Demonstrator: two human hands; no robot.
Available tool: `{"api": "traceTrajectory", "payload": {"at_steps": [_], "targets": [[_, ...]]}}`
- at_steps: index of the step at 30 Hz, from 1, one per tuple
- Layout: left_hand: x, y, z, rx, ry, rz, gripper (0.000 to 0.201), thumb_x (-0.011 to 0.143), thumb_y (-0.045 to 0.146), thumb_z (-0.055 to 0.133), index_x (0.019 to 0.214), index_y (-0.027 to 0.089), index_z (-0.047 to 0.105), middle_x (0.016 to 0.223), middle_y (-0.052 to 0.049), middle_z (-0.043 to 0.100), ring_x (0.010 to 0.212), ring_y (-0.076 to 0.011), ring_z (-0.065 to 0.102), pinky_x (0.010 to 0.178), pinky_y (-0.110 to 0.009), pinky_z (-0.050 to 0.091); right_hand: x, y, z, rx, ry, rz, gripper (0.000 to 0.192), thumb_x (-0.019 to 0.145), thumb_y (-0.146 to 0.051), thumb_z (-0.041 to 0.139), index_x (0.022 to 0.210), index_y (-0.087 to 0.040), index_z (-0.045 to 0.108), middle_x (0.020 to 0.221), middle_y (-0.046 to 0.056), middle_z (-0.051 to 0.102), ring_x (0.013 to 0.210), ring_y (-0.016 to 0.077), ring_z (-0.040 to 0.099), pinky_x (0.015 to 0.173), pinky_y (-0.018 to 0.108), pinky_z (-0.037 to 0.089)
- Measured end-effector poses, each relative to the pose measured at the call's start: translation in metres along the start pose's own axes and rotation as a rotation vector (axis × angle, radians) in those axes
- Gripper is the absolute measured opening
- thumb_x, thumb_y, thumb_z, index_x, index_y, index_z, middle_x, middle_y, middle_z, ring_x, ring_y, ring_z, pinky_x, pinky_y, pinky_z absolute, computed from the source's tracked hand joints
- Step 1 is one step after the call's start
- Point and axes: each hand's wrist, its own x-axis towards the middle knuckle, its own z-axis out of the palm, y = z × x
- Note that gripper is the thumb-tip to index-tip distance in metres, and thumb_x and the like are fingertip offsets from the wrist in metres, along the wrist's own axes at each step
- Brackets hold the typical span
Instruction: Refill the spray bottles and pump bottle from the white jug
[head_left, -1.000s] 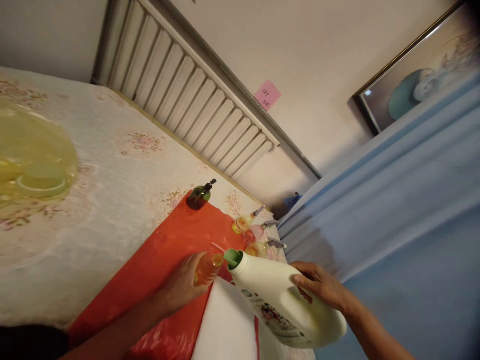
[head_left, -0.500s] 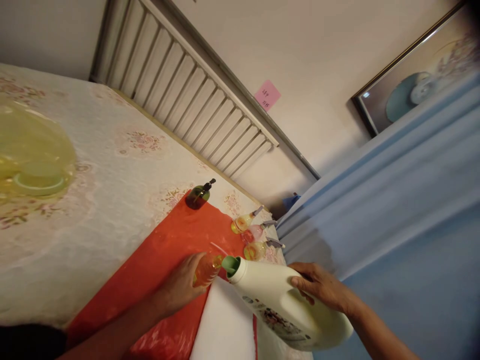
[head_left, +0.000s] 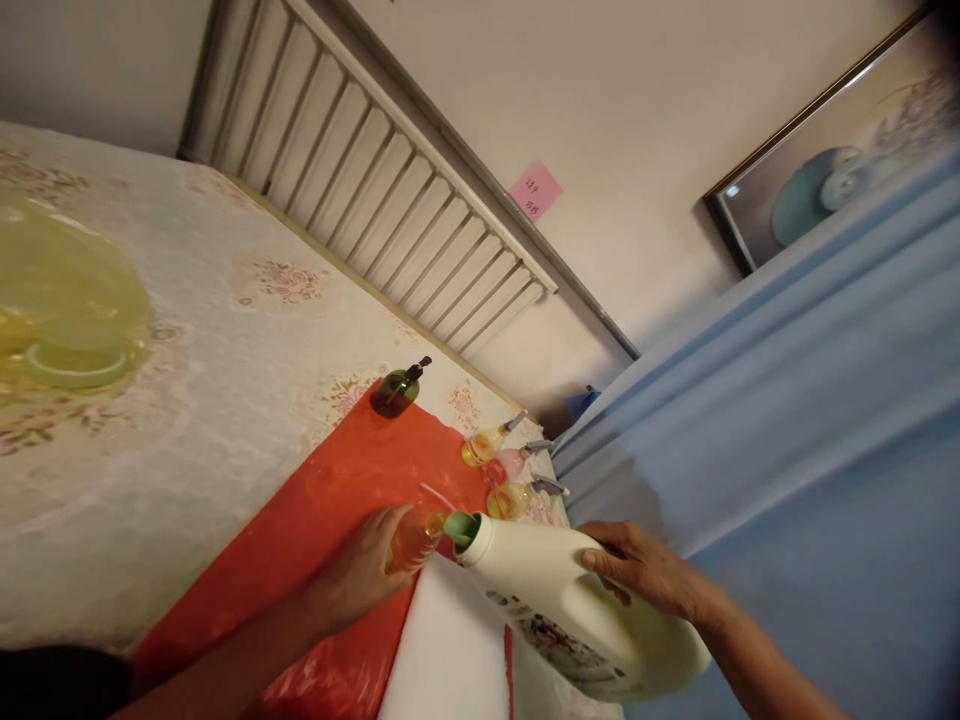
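My left hand (head_left: pixel 367 560) is closed around a small clear bottle (head_left: pixel 411 543) that looks orange against the red sheet (head_left: pixel 352 470). Tipped on its side, a large pale cream jug (head_left: pixel 555 570) has its green spout (head_left: pixel 459 528) right at the small bottle's mouth. By its handle, my right hand (head_left: pixel 637 565) grips the jug. Whether liquid flows between them I cannot tell. Beyond the spout stand several spray bottles, among them a yellow one (head_left: pixel 484 447), a pink one (head_left: pixel 504 466) and a yellow-green one (head_left: pixel 510 500).
A dark green pump bottle (head_left: pixel 395 393) stands at the red sheet's far corner. On the flowered tablecloth (head_left: pixel 225 420), a yellow transparent basin (head_left: pixel 82 270) with a pale green lid-like ring sits left. A radiator (head_left: pixel 375 160) lines the wall; a blue curtain (head_left: pixel 810 400) hangs right.
The rear of the jug has shifted very slightly to the right. Both hands keep their hold, and the spout stays at the small bottle's mouth.
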Motion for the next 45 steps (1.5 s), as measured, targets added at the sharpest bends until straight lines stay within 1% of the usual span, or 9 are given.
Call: {"api": "traceTrajectory", "payload": {"at_steps": [5, 7, 10, 17, 24, 33, 37, 41, 45], "targets": [[0.001, -0.004, 0.004, 0.005, 0.028, 0.006, 0.069, 0.068, 0.022, 0.065, 0.135, 0.023, 0.047, 0.141, -0.013, 0.056, 0.133, -0.0326, 0.050, 0.113, -0.051, 0.039, -0.001, -0.003, -0.001, -0.001, -0.003, 0.016, 0.051, 0.091, -0.063, 0.052, 0.090, -0.013, 0.064, 0.066, -0.002, 0.050, 0.055, 0.0107, 0.049, 0.047, 0.020, 0.041], [0.002, -0.004, 0.004, 0.005, 0.040, 0.010, 0.068, 0.069, 0.023, 0.065, 0.134, 0.022, 0.048, 0.140, -0.013, 0.057, 0.132, -0.0327, 0.051, 0.112, -0.051, 0.039, 0.000, -0.003, -0.001, -0.001, -0.007, 0.013, 0.051, 0.091, -0.063, 0.052, 0.088, -0.013, 0.063, 0.067, -0.002, 0.050, 0.055, 0.0104, 0.049, 0.047, 0.020, 0.041], [0.002, -0.003, 0.004, 0.001, 0.031, 0.014, 0.068, 0.069, 0.022, 0.065, 0.135, 0.020, 0.048, 0.139, -0.013, 0.057, 0.131, -0.0315, 0.051, 0.113, -0.048, 0.039, 0.000, -0.005, -0.002, -0.004, -0.015, 0.017, 0.051, 0.091, -0.063, 0.052, 0.087, -0.013, 0.063, 0.066, -0.002, 0.049, 0.055, 0.0100, 0.048, 0.047, 0.020, 0.040], [0.001, 0.000, 0.001, 0.006, 0.021, 0.003, 0.067, 0.071, 0.025, 0.066, 0.136, 0.022, 0.047, 0.140, -0.013, 0.057, 0.132, -0.0313, 0.051, 0.112, -0.049, 0.039, 0.000, -0.010, -0.003, -0.023, -0.016, 0.029, 0.053, 0.089, -0.066, 0.052, 0.088, -0.014, 0.064, 0.065, -0.002, 0.049, 0.054, 0.0105, 0.048, 0.047, 0.020, 0.041], [0.000, -0.006, 0.004, -0.010, 0.038, 0.018, 0.069, 0.070, 0.025, 0.068, 0.136, 0.024, 0.048, 0.141, -0.012, 0.057, 0.133, -0.0317, 0.050, 0.113, -0.049, 0.039, 0.001, -0.010, -0.004, -0.029, -0.021, 0.028, 0.052, 0.090, -0.065, 0.052, 0.086, -0.015, 0.063, 0.065, -0.002, 0.050, 0.053, 0.0104, 0.048, 0.047, 0.020, 0.040], [0.001, 0.000, 0.001, 0.023, -0.013, -0.010, 0.071, 0.071, 0.024, 0.066, 0.138, 0.018, 0.045, 0.144, -0.017, 0.053, 0.135, -0.0321, 0.048, 0.115, -0.050, 0.037, 0.002, -0.009, -0.004, -0.035, -0.025, 0.031, 0.054, 0.089, -0.066, 0.052, 0.087, -0.014, 0.063, 0.064, -0.002, 0.050, 0.053, 0.0102, 0.048, 0.047, 0.021, 0.040], [0.001, -0.001, 0.002, 0.020, 0.015, 0.001, 0.068, 0.071, 0.024, 0.066, 0.137, 0.021, 0.046, 0.141, -0.014, 0.056, 0.133, -0.0311, 0.050, 0.113, -0.048, 0.039, 0.003, -0.010, -0.005, -0.038, -0.021, 0.041, 0.054, 0.089, -0.067, 0.052, 0.087, -0.014, 0.063, 0.065, -0.002, 0.050, 0.052, 0.0102, 0.048, 0.047, 0.020, 0.040], [0.000, -0.004, 0.004, 0.017, 0.008, -0.003, 0.070, 0.071, 0.022, 0.066, 0.137, 0.023, 0.045, 0.142, -0.013, 0.055, 0.134, -0.0307, 0.049, 0.113, -0.049, 0.039, 0.002, -0.010, -0.005, -0.037, -0.026, 0.037, 0.052, 0.089, -0.066, 0.052, 0.086, -0.015, 0.063, 0.064, -0.002, 0.050, 0.052, 0.0101, 0.048, 0.047, 0.020, 0.040], [0.000, -0.007, 0.005, 0.005, 0.015, 0.007, 0.069, 0.073, 0.027, 0.068, 0.137, 0.023, 0.044, 0.140, -0.014, 0.056, 0.132, -0.0317, 0.050, 0.112, -0.049, 0.039, 0.003, -0.010, -0.006, -0.043, -0.028, 0.035, 0.052, 0.090, -0.065, 0.052, 0.087, -0.015, 0.063, 0.064, -0.002, 0.050, 0.052, 0.0098, 0.048, 0.047, 0.020, 0.040]]}}
